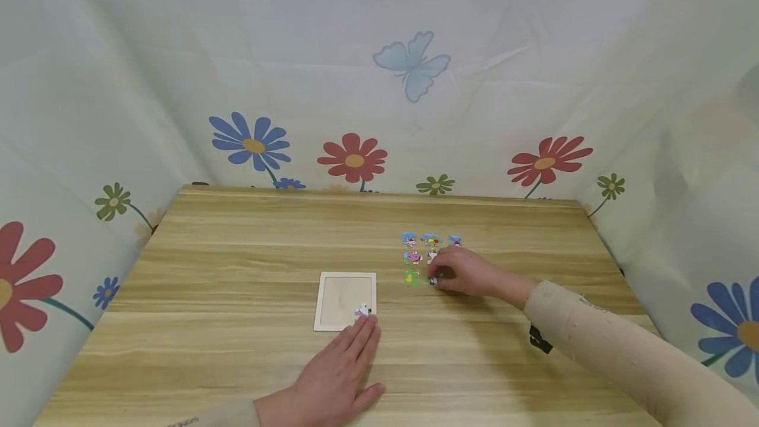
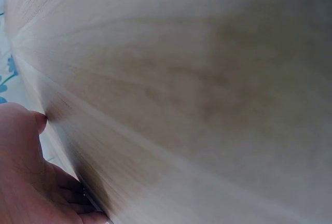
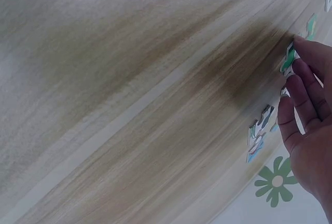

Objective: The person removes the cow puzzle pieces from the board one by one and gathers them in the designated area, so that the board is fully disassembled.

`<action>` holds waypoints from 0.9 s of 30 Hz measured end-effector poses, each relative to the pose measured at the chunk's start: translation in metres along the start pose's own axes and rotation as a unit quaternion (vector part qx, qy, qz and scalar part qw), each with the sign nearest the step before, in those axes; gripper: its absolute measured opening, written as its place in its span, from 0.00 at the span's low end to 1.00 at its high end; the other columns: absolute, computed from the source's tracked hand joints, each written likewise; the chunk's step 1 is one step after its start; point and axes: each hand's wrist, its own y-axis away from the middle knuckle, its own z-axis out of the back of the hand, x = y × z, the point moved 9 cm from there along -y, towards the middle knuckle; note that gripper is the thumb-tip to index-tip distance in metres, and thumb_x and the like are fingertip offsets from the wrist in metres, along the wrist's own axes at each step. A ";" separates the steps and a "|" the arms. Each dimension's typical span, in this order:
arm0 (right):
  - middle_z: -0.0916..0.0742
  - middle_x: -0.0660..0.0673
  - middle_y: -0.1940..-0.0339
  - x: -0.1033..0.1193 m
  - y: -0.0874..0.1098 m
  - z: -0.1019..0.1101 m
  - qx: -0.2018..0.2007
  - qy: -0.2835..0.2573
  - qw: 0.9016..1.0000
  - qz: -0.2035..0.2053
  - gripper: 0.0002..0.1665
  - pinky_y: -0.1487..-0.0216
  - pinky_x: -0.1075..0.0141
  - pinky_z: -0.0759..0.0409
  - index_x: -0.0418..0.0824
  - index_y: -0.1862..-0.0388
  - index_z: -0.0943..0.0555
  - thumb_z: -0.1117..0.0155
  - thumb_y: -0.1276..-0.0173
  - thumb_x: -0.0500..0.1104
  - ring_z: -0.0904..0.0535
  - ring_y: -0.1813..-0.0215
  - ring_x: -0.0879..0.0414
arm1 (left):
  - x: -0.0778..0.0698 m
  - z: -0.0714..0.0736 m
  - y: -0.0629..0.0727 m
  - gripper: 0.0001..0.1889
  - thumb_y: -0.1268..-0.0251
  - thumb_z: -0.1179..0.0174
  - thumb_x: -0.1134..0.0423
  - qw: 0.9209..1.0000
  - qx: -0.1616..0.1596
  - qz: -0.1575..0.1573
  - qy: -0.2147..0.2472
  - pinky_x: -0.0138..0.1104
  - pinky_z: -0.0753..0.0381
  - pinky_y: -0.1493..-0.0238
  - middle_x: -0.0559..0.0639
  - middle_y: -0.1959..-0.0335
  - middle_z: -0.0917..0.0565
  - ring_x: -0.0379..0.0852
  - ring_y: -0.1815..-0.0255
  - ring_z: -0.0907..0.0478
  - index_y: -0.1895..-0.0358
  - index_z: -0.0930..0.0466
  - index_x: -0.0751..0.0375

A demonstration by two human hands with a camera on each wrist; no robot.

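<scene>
A shallow white-rimmed puzzle tray (image 1: 318,302) lies on the table, with one puzzle piece (image 1: 362,310) in its lower right corner. My left hand (image 1: 335,374) rests flat, straight fingertips at that corner beside the piece. To the right of the tray, my right hand (image 1: 465,272) pinches a green puzzle piece (image 3: 288,59) between thumb and fingers, low over the table. Around it several other pieces lie in loose rows, among them a pink one (image 1: 414,257), a green one (image 1: 412,277) and a blue-edged one (image 1: 409,238). The right hand partly covers some of them.
The wooden table (image 1: 237,249) carries the tray and pieces. Behind and beside it hang white sheets (image 1: 296,51) printed with flowers and a butterfly. A dark object (image 1: 539,339) shows under the right sleeve.
</scene>
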 end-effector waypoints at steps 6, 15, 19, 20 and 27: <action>0.12 0.50 0.60 0.005 -0.002 0.007 -0.020 -0.006 1.000 0.008 0.07 0.51 0.59 0.17 0.42 0.58 0.12 0.22 0.32 0.37 0.17 0.56 0.53 | 0.001 0.002 -0.001 0.42 0.16 0.56 0.35 1.000 0.012 0.003 0.014 0.44 0.29 0.22 0.68 0.20 0.31 0.60 0.19 0.34 0.23 0.30 0.74; 0.12 0.45 0.58 0.014 -0.019 0.026 -0.019 -0.030 0.999 -0.006 0.09 0.52 0.56 0.14 0.38 0.55 0.11 0.22 0.32 0.36 0.16 0.56 0.47 | 0.005 0.006 -0.006 0.41 0.15 0.56 0.36 0.996 0.059 0.029 0.068 0.44 0.30 0.21 0.66 0.19 0.33 0.57 0.17 0.35 0.22 0.31 0.73; 0.11 0.43 0.57 0.021 -0.028 0.026 -0.011 -0.033 0.999 0.003 0.09 0.50 0.54 0.13 0.38 0.54 0.12 0.22 0.32 0.36 0.15 0.55 0.47 | 0.004 0.008 -0.009 0.40 0.15 0.57 0.36 0.994 0.072 0.029 0.080 0.45 0.32 0.20 0.64 0.18 0.33 0.56 0.17 0.36 0.21 0.32 0.71; 0.11 0.43 0.57 0.022 -0.030 0.025 -0.009 -0.035 0.999 0.006 0.09 0.50 0.53 0.13 0.38 0.54 0.12 0.23 0.31 0.36 0.15 0.55 0.47 | 0.004 0.008 -0.010 0.40 0.14 0.58 0.36 0.994 0.073 0.027 0.081 0.45 0.32 0.20 0.64 0.18 0.33 0.56 0.17 0.36 0.21 0.32 0.71; 0.11 0.43 0.57 0.041 -0.046 0.018 0.002 -0.044 0.998 0.038 0.10 0.50 0.53 0.13 0.36 0.54 0.13 0.22 0.31 0.37 0.15 0.56 0.46 | 0.020 0.019 -0.005 0.39 0.15 0.55 0.38 0.990 0.062 0.044 0.115 0.46 0.33 0.19 0.61 0.18 0.33 0.55 0.16 0.37 0.20 0.33 0.68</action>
